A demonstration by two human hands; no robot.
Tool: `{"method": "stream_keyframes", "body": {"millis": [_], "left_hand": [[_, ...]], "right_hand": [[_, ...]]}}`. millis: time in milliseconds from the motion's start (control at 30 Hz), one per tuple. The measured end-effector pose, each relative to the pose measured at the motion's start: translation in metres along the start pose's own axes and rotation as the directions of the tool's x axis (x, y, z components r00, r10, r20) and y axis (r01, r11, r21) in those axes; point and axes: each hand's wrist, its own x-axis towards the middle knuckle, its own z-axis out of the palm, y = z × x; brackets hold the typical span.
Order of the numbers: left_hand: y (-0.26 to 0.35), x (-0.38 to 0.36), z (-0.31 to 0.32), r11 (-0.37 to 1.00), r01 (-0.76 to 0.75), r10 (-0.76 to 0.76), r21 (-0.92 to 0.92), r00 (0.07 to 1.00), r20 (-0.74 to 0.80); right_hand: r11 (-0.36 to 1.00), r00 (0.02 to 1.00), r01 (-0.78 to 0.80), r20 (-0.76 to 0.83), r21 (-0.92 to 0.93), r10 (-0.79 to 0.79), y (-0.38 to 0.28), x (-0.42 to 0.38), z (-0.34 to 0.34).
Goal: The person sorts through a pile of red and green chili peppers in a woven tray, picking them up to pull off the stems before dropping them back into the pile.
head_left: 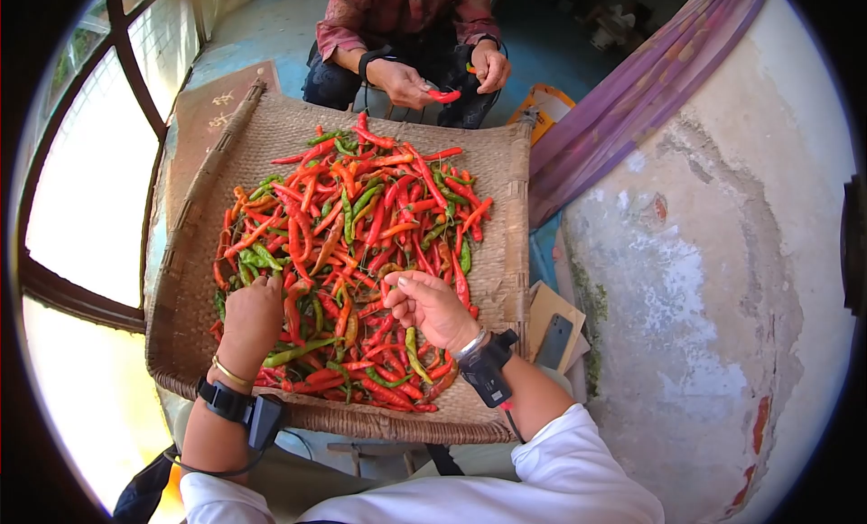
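A large heap of chili peppers point(361, 226), mostly red with some green and orange, lies in a shallow woven basket tray point(479, 330). My left hand point(253, 316) reaches down into the heap's left side, back upward, its fingers closed at the peppers; what they grip is hidden. Over the heap's right part, my right hand point(432, 309) is turned partly palm up with curled fingers. Any small thing between its thumb and fingers cannot be made out. Just below it lies a yellow-green pepper point(416, 356).
Across the tray, another person point(406, 37) holds a red pepper point(443, 96) in one hand. A phone point(554, 341) rests on cardboard by the tray's right side. Windows point(86, 163) stand left; a purple curtain point(623, 100) and worn wall point(686, 280) are right.
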Motion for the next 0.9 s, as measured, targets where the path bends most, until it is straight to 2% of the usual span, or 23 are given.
{"method": "stream_keyframes", "body": {"millis": [67, 100, 167, 200, 267, 400, 433, 467, 533, 600, 633, 667, 767, 800, 833, 867, 900], "left_hand": [[0.010, -0.003, -0.024, 0.970, -0.048, 0.014, -0.240, 0.990, -0.139], [0.014, -0.005, -0.031, 0.969, -0.048, 0.015, -0.241, 0.990, -0.138], [0.024, -0.006, -0.040, 0.809, -0.196, 0.058, -0.554, 0.965, -0.257], [0.030, -0.006, -0.040, 0.808, -0.196, 0.057, -0.556, 0.965, -0.257], [0.041, -0.009, -0.036, 0.676, -0.289, 0.104, -0.677, 0.948, -0.301], [0.056, -0.016, -0.026, 0.597, -0.332, 0.258, -0.730, 0.942, -0.216], [0.059, -0.016, -0.018, 0.517, -0.354, 0.281, -0.779, 0.930, -0.237], [0.061, -0.018, -0.014, 0.515, -0.354, 0.280, -0.780, 0.930, -0.237], [0.066, -0.020, -0.008, 0.496, -0.269, 0.299, -0.825, 0.946, -0.129], [0.067, -0.020, -0.005, 0.483, -0.269, 0.304, -0.833, 0.944, -0.129], [0.070, -0.019, -0.005, 0.500, -0.333, 0.302, -0.799, 0.932, -0.199], [0.072, -0.018, -0.006, 0.517, -0.394, 0.302, -0.760, 0.915, -0.268], [0.076, -0.016, -0.011, 0.493, -0.383, 0.249, -0.781, 0.923, -0.295], [0.074, -0.016, -0.014, 0.493, -0.383, 0.249, -0.781, 0.923, -0.295], [0.072, -0.016, -0.018, 0.492, -0.285, 0.232, -0.822, 0.954, -0.192], [0.069, -0.016, -0.021, 0.490, -0.185, 0.216, -0.852, 0.973, -0.087], [0.066, -0.014, -0.019, 0.491, -0.186, 0.216, -0.851, 0.973, -0.088]], "right_hand": [[0.997, 1.000, -0.018, 0.006, -0.078, 0.018, 0.003, 0.000, 0.002], [0.997, 1.000, -0.019, 0.005, -0.078, 0.019, 0.005, 0.000, 0.004], [0.962, 0.995, -0.046, 0.069, -0.267, 0.067, 0.008, 0.000, 0.008], [0.962, 0.995, -0.048, 0.067, -0.269, 0.068, 0.011, -0.001, 0.012], [0.908, 0.985, -0.063, 0.121, -0.414, 0.123, 0.017, -0.003, 0.023], [0.908, 0.979, -0.015, 0.180, -0.418, 0.099, 0.021, -0.009, 0.035], [0.886, 0.982, -0.003, 0.166, -0.464, 0.090, 0.023, -0.010, 0.036], [0.885, 0.982, -0.004, 0.164, -0.465, 0.091, 0.025, -0.010, 0.036], [0.856, 0.989, -0.020, 0.113, -0.517, 0.091, 0.030, -0.009, 0.036], [0.848, 0.993, -0.051, 0.061, -0.527, 0.098, 0.030, -0.008, 0.038], [0.840, 0.995, -0.082, 0.011, -0.536, 0.104, 0.030, -0.008, 0.038], [0.840, 0.994, -0.083, 0.009, -0.536, 0.105, 0.029, -0.008, 0.037], [0.865, 0.990, -0.138, -0.044, -0.483, 0.134, 0.015, -0.008, 0.029], [0.902, 0.997, -0.074, -0.065, -0.426, 0.051, 0.005, -0.007, 0.023], [0.930, 0.995, -0.005, -0.091, -0.368, -0.031, -0.004, -0.006, 0.017], [0.970, 0.988, 0.068, -0.120, -0.234, -0.099, -0.011, -0.002, 0.007], [0.977, 0.974, 0.167, -0.132, -0.135, -0.184, -0.022, -0.003, 0.002]]}}
